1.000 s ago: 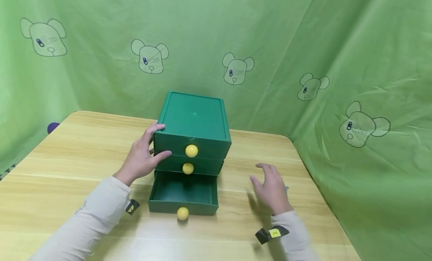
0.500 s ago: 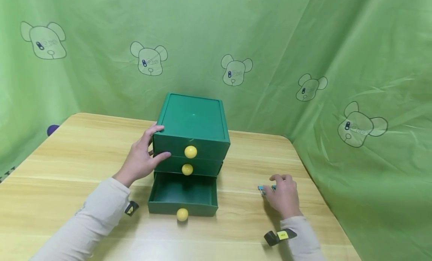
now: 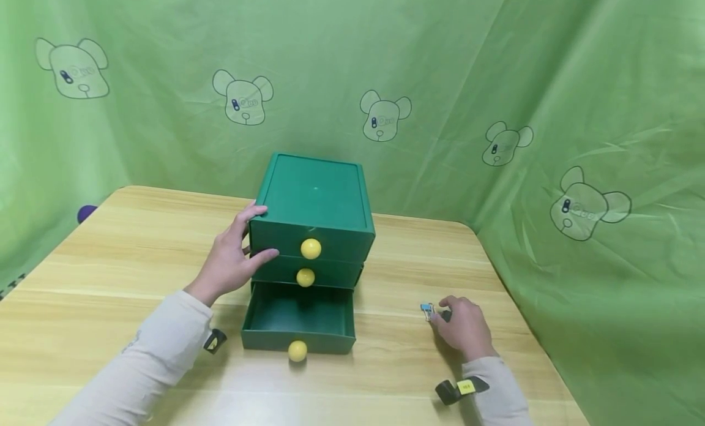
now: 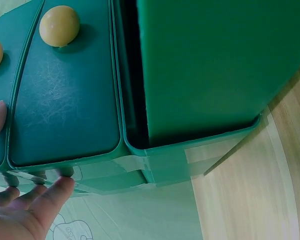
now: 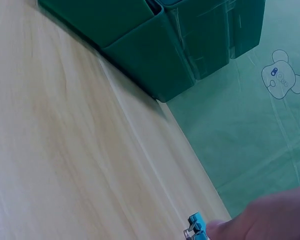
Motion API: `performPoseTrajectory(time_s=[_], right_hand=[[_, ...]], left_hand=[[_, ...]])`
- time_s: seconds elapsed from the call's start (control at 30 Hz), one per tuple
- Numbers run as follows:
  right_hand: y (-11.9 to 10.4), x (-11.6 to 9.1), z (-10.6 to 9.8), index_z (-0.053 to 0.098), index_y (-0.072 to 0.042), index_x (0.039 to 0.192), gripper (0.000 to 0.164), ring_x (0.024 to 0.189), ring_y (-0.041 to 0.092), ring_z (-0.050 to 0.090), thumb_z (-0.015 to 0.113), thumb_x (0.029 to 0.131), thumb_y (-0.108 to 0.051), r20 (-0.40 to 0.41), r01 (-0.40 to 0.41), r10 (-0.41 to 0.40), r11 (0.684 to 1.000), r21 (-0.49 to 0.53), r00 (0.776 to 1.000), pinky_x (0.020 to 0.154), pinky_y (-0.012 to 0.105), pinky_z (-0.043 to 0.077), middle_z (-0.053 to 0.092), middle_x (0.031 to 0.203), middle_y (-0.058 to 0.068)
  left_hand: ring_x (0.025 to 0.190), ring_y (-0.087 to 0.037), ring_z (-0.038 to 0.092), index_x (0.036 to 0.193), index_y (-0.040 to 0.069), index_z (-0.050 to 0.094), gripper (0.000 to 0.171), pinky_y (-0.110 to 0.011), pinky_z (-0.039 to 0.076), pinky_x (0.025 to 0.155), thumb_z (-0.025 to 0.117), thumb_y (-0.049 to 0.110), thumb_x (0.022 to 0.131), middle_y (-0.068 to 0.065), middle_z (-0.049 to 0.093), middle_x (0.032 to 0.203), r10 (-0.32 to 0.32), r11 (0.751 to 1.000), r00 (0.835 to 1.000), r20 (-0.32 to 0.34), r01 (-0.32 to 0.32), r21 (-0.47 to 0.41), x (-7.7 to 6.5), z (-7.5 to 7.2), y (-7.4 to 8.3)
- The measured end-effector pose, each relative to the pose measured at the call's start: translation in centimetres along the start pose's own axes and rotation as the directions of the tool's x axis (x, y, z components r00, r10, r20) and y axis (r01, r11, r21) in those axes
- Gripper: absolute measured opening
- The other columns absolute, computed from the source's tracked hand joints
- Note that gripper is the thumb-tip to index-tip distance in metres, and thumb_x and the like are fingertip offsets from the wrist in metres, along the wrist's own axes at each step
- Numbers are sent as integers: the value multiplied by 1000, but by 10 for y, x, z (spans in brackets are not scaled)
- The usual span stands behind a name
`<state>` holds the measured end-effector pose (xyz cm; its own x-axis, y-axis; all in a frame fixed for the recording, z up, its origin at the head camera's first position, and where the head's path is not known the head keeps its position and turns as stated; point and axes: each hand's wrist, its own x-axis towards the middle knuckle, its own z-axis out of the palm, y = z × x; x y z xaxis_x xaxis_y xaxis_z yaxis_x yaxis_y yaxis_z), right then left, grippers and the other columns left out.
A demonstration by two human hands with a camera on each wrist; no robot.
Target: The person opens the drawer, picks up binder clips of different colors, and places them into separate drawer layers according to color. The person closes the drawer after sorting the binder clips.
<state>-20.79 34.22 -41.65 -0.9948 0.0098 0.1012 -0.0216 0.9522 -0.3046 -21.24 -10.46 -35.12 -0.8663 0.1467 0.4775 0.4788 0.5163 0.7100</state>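
A green drawer cabinet (image 3: 316,190) stands on the wooden table, its bottom drawer (image 3: 300,316) pulled out with a bare floor. My left hand (image 3: 228,257) holds the cabinet's left front edge, thumb across the front and fingers against the side; in the left wrist view, fingertips (image 4: 62,185) touch that side. To the right, my right hand (image 3: 465,325) is low at the table with curled fingers, pinching a small dark-looking binder clip (image 3: 446,316). A blue binder clip (image 3: 426,310) lies just left of its thumb. The right wrist view shows blue clip parts (image 5: 196,220) beside the thumb.
Yellow round knobs (image 3: 311,248) stick out from the drawer fronts. Behind and right of the table (image 3: 396,365) hangs a green curtain (image 3: 314,59) with bear-head prints. A purple round thing (image 3: 86,213) shows beyond the table's left edge.
My right hand has moved right and lower to the binder clips, its fingers now curled there, and the blue clip has come into view. My left hand stays on the cabinet.
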Motion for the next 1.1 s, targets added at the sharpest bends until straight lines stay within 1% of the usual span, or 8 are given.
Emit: performPoseTrajectory(time_s=[0.33, 0.57, 0.7, 0.83, 0.97, 1.03, 1.1], right_hand=[[2, 0, 4, 66, 5, 107, 35, 96, 42, 59, 77, 81, -17, 33, 8, -8, 1000, -8, 999, 84, 57, 47, 61, 105, 25], [3, -1, 4, 67, 3, 106, 32, 97, 45, 59, 77, 81, -15, 32, 30, -29, 999, -30, 999, 81, 58, 48, 63, 105, 25], [4, -2, 4, 68, 0, 104, 29, 97, 45, 60, 77, 80, -11, 26, 40, -39, 999, -30, 999, 80, 57, 49, 64, 106, 25], [5, -1, 5, 67, 0, 103, 26, 97, 44, 61, 76, 80, -7, 28, 47, -47, 999, -20, 999, 80, 57, 49, 65, 104, 23], [6, -2, 5, 67, 1, 104, 26, 94, 40, 62, 75, 81, -6, -3, 63, -63, 998, 18, 998, 81, 55, 50, 67, 100, 21], [6, -2, 5, 66, 2, 105, 26, 93, 39, 63, 74, 82, -7, -42, 76, -74, 996, 41, 996, 81, 55, 50, 66, 99, 21], [5, -2, 4, 66, 2, 108, 28, 95, 41, 61, 74, 83, -8, -89, 80, -75, 995, 56, 993, 82, 55, 49, 64, 103, 23]], left_hand=[[134, -48, 34, 145, 22, 30, 75, -57, 49, 85, 75, 12, 86, -11, 18, 160, -7, 1000, 1000, 1, 7, -3, 0, 1, -1], [134, -48, 34, 145, 22, 30, 75, -57, 49, 86, 75, 13, 86, -11, 19, 160, -13, 1000, 1000, 2, 13, -5, 0, 1, 0], [134, -48, 34, 145, 22, 30, 75, -57, 49, 86, 75, 12, 86, -11, 19, 160, -12, 1000, 1000, 1, 12, -4, 0, 0, 1], [134, -48, 34, 145, 22, 30, 75, -57, 49, 86, 75, 12, 86, -12, 19, 159, -4, 1000, 1000, -2, 4, -4, 0, 0, 1], [134, -48, 34, 145, 21, 30, 75, -56, 49, 86, 75, 12, 86, -13, 19, 159, 2, 1000, 1000, -3, -2, -6, 0, 0, 2], [134, -48, 33, 145, 21, 30, 75, -57, 49, 86, 75, 12, 86, -13, 19, 159, 2, 1000, 1000, -3, -2, -7, 0, 0, 2], [134, -48, 33, 145, 21, 30, 75, -57, 49, 86, 75, 12, 86, -13, 19, 159, 2, 1000, 1000, -3, -2, -8, 0, 0, 2]])
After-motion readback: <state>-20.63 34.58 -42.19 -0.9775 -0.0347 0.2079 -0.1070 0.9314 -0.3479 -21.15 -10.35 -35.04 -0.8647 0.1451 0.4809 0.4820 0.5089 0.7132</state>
